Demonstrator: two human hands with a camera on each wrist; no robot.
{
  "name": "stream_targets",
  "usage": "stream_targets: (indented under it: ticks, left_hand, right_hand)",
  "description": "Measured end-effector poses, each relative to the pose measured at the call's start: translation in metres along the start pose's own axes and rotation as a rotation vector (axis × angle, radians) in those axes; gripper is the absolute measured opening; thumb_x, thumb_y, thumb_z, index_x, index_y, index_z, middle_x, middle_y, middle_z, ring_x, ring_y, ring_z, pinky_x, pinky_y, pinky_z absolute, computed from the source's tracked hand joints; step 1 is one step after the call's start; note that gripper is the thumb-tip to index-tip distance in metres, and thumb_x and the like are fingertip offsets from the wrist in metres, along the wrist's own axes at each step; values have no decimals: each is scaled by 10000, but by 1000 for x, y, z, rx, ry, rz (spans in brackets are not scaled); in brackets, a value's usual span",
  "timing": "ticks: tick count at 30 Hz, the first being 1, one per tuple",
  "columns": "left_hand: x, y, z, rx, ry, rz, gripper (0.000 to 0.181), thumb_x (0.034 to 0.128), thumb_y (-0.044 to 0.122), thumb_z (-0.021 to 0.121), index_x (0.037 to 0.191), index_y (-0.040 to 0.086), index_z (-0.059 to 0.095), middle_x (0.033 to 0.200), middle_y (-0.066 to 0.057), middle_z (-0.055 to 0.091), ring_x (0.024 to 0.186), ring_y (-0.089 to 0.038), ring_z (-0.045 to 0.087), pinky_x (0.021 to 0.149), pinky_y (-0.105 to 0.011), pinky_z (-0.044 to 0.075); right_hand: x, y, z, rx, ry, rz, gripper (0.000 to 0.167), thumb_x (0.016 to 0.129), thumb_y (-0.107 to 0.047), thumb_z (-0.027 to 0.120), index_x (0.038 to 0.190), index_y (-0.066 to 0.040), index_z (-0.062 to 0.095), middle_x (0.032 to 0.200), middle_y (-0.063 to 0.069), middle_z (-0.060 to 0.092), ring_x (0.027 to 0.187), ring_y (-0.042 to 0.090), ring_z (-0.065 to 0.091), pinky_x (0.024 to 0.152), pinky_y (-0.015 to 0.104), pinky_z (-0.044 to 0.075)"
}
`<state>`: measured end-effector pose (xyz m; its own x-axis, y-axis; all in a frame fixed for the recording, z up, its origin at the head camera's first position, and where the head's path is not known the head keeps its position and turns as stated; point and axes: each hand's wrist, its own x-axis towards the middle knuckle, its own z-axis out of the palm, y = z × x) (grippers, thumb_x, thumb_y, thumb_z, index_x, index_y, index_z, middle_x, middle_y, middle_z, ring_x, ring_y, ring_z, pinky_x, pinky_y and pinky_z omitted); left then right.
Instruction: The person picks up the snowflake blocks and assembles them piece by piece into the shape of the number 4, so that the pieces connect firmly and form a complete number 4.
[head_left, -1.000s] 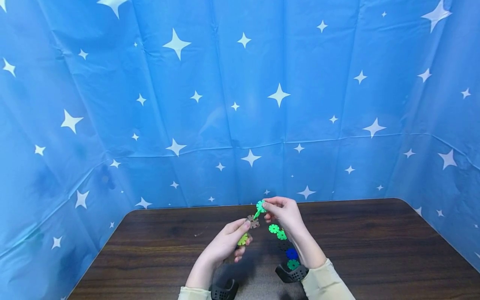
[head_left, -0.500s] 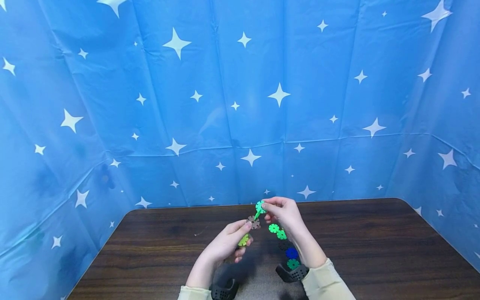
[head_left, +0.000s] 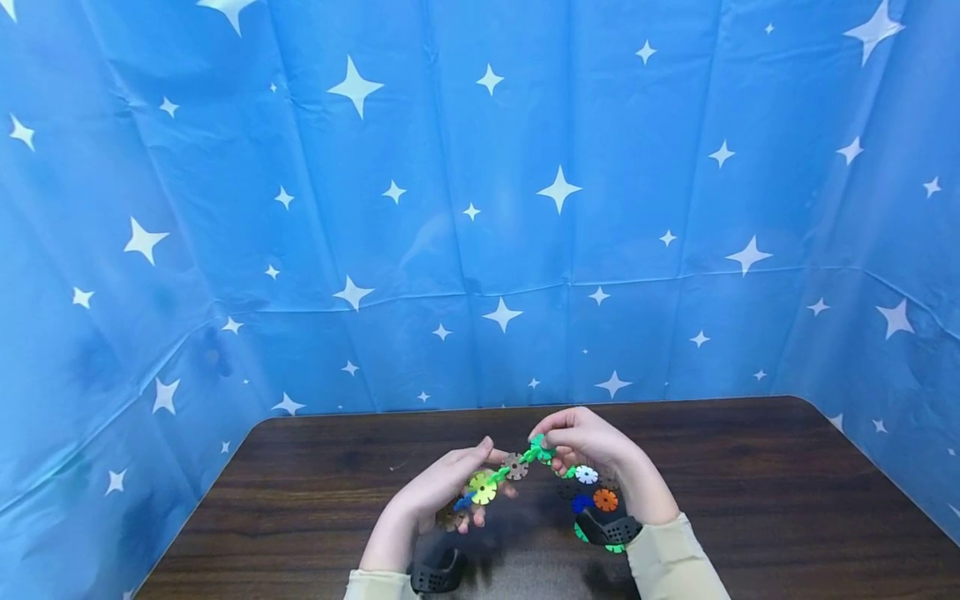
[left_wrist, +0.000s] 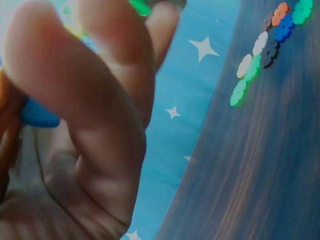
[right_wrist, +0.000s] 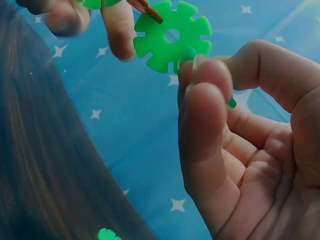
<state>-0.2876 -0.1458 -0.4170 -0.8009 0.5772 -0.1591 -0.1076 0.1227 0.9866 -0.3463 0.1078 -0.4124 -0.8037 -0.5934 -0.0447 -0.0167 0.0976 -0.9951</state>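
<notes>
A chain of notched plastic discs hangs between the hands in the head view. My left hand (head_left: 431,487) holds its lower part, with a yellow disc (head_left: 482,488) by the palm, the thumb raised and the fingers curved beneath. Beyond the left fingertips sits a brown disc (head_left: 514,467). Thumb and fingers of my right hand (head_left: 600,442) pinch the green end (head_left: 538,449). In the right wrist view a bright green disc (right_wrist: 155,50) touches those fingertips, with a brown piece slotted into it. A blue piece (left_wrist: 41,114) shows inside the left hand.
More discs lie on the dark wooden table (head_left: 787,492), around and below my right wrist: white (head_left: 587,474), orange (head_left: 606,500), blue (head_left: 581,503) and several green ones. Behind the table hangs a blue curtain (head_left: 480,250) with white stars.
My right hand has moved down and slightly right with the green end. The left hand has shifted down and left, its thumb now off the brown disc, and more of the chain shows.
</notes>
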Motion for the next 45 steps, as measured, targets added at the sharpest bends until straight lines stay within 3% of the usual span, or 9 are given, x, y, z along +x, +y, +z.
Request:
stream_targets:
  ticks: [4,10,16,20,22,27,33,40,45]
  left_hand:
    - [-1,1,-5,-18,74,-12,821,922,724,308,1406,86,490,1248,-152,612,582,-152,640,394,-225,433]
    - [-8,3,-13,-101,196,17,916,883,775,299,1411,42,453,1327,-172,559,816,-305,691,467,-245,496]
    - [-9,4,-20,-208,326,129,950,897,763,238,1431,-7,396,1411,-257,449,1011,-372,653,691,-351,571]
    - [-5,3,-19,-326,457,231,923,914,737,231,1449,-4,361,1408,-250,441,1088,-330,628,909,-421,505]
    - [-2,1,-16,-383,488,270,898,934,709,234,1475,-5,291,1418,-251,429,1152,-336,591,975,-434,457]
    - [4,-2,-6,-396,444,321,829,985,633,225,1517,2,146,1489,-261,338,1291,-369,456,1051,-436,378]
    - [11,-1,4,-375,382,335,829,975,629,297,1543,51,125,1528,-249,271,1335,-362,402,1055,-416,376]
    - [13,0,6,-360,420,347,775,1019,544,289,1513,-36,144,1486,-275,332,1275,-308,486,1034,-427,399]
    - [14,1,7,-350,469,350,674,1044,470,317,1506,-3,188,1361,-253,462,1176,-274,564,983,-383,451]
  right_hand:
    - [3,6,-2,35,9,16,203,878,-55,562,1024,53,654,728,44,596,538,119,541,538,263,502]
    - [3,9,-4,97,23,24,187,885,-59,549,1018,21,653,738,39,614,542,116,542,559,276,506]
    - [2,12,-8,187,58,12,200,903,-53,542,1075,27,602,759,19,593,570,101,561,576,272,516]
    - [-1,12,-9,263,79,-25,139,922,-30,532,1041,-3,598,772,30,566,612,113,621,614,266,551]
    - [-1,11,-8,298,72,-49,113,930,-15,523,1009,-33,603,783,40,589,647,127,654,643,275,563]
    - [2,9,2,347,51,-72,103,929,6,531,970,-66,592,752,28,590,775,204,695,728,327,569]
    - [8,4,22,288,78,-68,75,895,-6,557,956,-47,540,814,61,558,896,309,697,784,373,559]
    - [15,0,45,282,74,-22,99,876,-13,588,954,-7,527,871,118,609,854,303,705,786,415,554]
    - [19,3,59,257,53,-1,127,894,-52,600,987,33,589,893,131,663,811,266,713,758,407,562]
